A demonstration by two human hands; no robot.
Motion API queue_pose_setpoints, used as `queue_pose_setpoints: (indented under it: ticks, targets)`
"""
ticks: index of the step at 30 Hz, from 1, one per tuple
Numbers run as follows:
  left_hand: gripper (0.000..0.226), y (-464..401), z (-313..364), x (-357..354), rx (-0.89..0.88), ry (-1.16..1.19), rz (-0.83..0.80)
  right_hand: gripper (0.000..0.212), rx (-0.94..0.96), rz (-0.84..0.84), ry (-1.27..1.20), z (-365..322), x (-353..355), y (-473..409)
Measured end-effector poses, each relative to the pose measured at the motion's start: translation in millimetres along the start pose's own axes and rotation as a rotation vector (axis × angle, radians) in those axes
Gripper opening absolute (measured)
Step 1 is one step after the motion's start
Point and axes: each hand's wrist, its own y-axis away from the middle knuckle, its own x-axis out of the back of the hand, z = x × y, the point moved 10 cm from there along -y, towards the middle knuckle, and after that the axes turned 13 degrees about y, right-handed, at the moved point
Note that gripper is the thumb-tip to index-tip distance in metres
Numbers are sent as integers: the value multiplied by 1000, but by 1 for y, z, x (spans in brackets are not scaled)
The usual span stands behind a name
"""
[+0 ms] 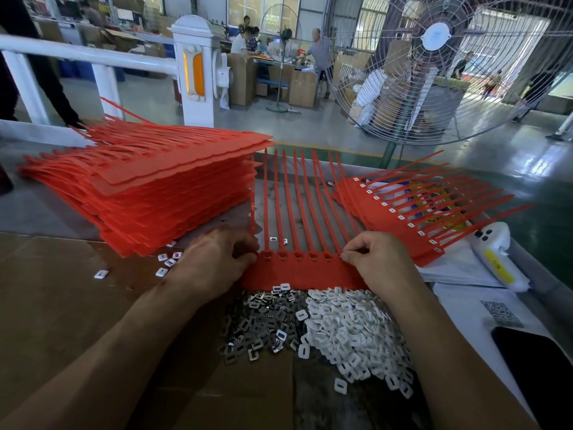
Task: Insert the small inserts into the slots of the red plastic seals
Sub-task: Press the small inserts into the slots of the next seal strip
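Right hand (376,259) pinches at the right end of the red seal strip (304,271); left hand (217,259) grips its left end. Slots run left-right between both hands, inserts (350,333) heaped just below on the worktop (62,290), nearer the right hand.

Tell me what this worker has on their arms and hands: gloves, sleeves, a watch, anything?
Nothing at all, as far as the picture shows. The left hand and right hand are bare, with no gloves, rings or finger guards. Both forearms are uncovered up to the frame's edge: no sleeves, watch, wristband or markings appear.
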Motion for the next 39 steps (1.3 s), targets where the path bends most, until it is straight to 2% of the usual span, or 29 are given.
queue_pose_setpoints:
  ticks: [8, 14, 19, 29, 33, 39]
  targets:
    - [16, -1, 0, -1, -5, -15, -3, 8, -22, -11, -64, 7, -2, -3]
    - [16, 0, -1, 0, 5, -8, -6, 7, -10, 28, -2, 3, -1, -1]
    - [16, 0, 0, 0, 4, -3, -7, 6, -39, 25, -88, 9, -1, -1]
    - [16, 1, 1, 0, 2, -8, -16, 6, 5, 73, -1, 0, 1, 0]
    - [17, 0, 2, 0, -11, -7, -8, 7, 178, 64, 14, -27, 8, 8]
    - [17, 0, 3, 1, -28, -5, 9, 4, 554, -313, 7, -93, -27, 49]
